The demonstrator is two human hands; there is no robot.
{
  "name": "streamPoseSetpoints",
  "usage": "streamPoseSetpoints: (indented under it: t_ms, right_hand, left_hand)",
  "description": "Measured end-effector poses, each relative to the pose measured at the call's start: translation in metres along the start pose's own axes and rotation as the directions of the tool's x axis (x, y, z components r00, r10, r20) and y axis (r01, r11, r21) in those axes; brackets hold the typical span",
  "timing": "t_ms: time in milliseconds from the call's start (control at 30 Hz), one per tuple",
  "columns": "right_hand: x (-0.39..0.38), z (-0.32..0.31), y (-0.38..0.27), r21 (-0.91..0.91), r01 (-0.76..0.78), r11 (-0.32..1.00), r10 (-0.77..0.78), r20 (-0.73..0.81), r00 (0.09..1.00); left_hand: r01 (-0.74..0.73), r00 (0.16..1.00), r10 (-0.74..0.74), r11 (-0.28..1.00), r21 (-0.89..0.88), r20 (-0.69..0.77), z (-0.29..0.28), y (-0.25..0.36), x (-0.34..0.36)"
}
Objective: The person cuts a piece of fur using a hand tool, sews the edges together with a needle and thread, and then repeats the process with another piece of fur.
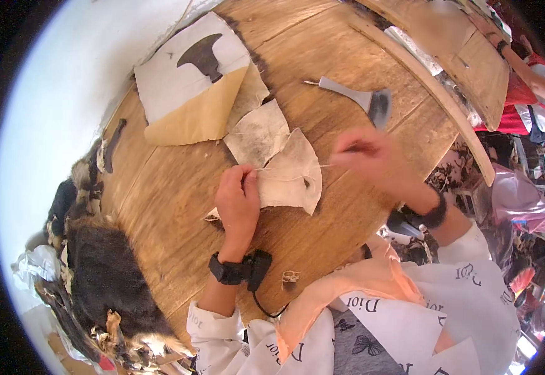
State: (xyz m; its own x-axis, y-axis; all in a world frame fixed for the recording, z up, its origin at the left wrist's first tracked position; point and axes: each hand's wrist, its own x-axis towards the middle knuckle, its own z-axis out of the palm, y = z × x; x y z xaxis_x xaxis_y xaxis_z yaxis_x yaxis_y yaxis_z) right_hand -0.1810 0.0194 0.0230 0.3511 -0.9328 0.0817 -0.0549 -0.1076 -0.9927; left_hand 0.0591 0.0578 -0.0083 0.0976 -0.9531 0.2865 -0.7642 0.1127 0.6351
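A pale hide piece [289,184] with a small dark hole lies on the wooden table in front of me, its edge meeting a second pale piece [261,135]. My left hand [238,197] is closed on the near left edge of the pale hide, fingers curled. To the right, my right hand [372,156] is raised and smeared by motion, its fingers drawn together. A thin pale thread [327,165] runs between the hide and these fingers; whether a needle is there cannot be made out.
A dark fan-shaped blade [202,57] rests on white paper [160,84] beside a folded tan sheet [197,112]. A grey-handled tool [347,94] with a pointed tip lies beyond my right hand. Dark fur [110,269] is at left. Another person's arm [525,72] reaches in far right.
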Motion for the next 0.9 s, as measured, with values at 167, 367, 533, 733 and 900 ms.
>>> streamPoseSetpoints:
  t_ms: [167, 367, 533, 733, 900]
  right_hand:
    - [-0.039, -0.084, -0.062, 0.363, 0.244, 0.899, -0.163, -0.239, 0.957]
    - [-0.080, -0.157, -0.102, 0.770, 0.524, 0.364, -0.338, -0.415, 0.845]
    - [-0.043, -0.055, -0.086, 0.239, 0.117, 0.964, -0.156, 0.151, 0.976]
    - [0.015, 0.052, -0.035, 0.172, -0.222, 0.960, 0.124, 0.450, 0.885]
    - [0.009, 0.059, -0.010, 0.084, -0.295, 0.952, 0.253, 0.326, 0.911]
  left_hand:
    - [0.044, 0.995, -0.046, 0.999, 0.022, 0.090, 0.002, 0.004, 0.004]
    - [-0.014, 0.999, 0.004, 0.979, 0.201, 0.049, 0.008, 0.000, 0.001]
    - [0.035, 0.997, -0.034, 0.999, -0.006, 0.064, -0.001, -0.006, -0.002]
    - [-0.319, 0.912, 0.375, 0.902, -0.292, 0.163, -0.011, 0.035, -0.018]
    - [0.325, 0.940, -0.341, 0.877, -0.354, 0.019, -0.019, 0.019, -0.017]
